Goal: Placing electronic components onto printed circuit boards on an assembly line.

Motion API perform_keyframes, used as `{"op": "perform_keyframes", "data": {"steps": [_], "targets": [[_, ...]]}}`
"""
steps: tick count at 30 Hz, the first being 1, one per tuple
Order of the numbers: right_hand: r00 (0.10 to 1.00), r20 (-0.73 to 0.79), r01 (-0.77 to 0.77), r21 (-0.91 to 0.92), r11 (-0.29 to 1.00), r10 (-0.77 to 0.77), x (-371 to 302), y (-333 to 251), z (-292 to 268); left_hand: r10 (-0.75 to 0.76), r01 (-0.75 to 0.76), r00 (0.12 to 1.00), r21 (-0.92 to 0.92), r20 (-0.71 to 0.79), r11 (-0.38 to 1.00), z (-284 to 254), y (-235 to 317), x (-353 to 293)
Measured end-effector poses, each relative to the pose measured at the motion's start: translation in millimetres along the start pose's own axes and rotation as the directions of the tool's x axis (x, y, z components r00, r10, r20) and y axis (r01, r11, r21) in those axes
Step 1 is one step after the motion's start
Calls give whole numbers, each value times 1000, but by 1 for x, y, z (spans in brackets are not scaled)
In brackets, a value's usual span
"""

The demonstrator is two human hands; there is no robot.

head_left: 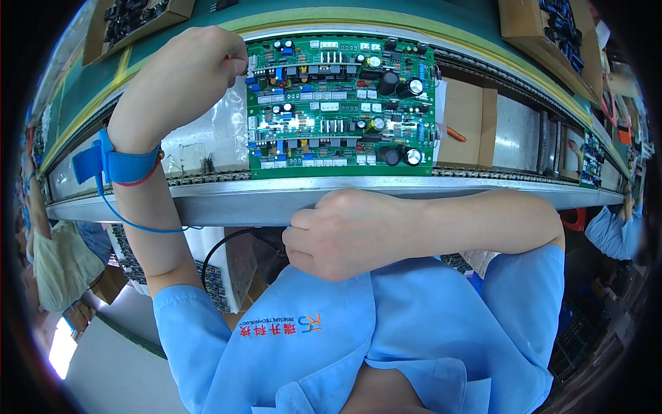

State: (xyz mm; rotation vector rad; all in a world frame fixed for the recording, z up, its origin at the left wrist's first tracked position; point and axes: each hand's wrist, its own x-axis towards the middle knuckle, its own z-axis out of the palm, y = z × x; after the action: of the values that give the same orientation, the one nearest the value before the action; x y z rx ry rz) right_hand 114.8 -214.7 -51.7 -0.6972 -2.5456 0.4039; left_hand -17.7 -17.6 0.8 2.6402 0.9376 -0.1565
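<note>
So the green rectangular circuit board packed with components (338, 103) sits across the conveyor rails, my landmark here. Bare left hand (183, 76), blue fabric strap (131, 165) on the wrist, is at the board's upper left edge, fingers curled; can't tell if its grip pinches anything. Bare right hand (345, 234) is curled below the board, contents hidden. My guess: it's a board-handling step, and the next move calls for steady fingers, clear of the tall capacitors (412, 87).
</note>
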Motion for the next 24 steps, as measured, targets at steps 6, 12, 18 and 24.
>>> {"op": "perform_keyframes", "data": {"steps": [6, 12, 18, 24], "targets": [[1000, 5, 6, -17, 1000, -6, 0, -1, -1, 7, -7, 1000, 6, 10, 1000, -2, 1, 0], [1000, -15, -11, 0, 1000, 11, -2, -3, -2, -30, 32, 999, -57, 34, 998, -1, 0, 3], [995, -23, -97, 68, 993, 99, -17, -12, -27, 108, -105, 992, 41, -68, 994, 4, -3, 1], [990, -55, -115, 186, 976, 127, -39, -6, -32, 15, -13, 999, 48, -47, 999, 3, 8, -2]]}}
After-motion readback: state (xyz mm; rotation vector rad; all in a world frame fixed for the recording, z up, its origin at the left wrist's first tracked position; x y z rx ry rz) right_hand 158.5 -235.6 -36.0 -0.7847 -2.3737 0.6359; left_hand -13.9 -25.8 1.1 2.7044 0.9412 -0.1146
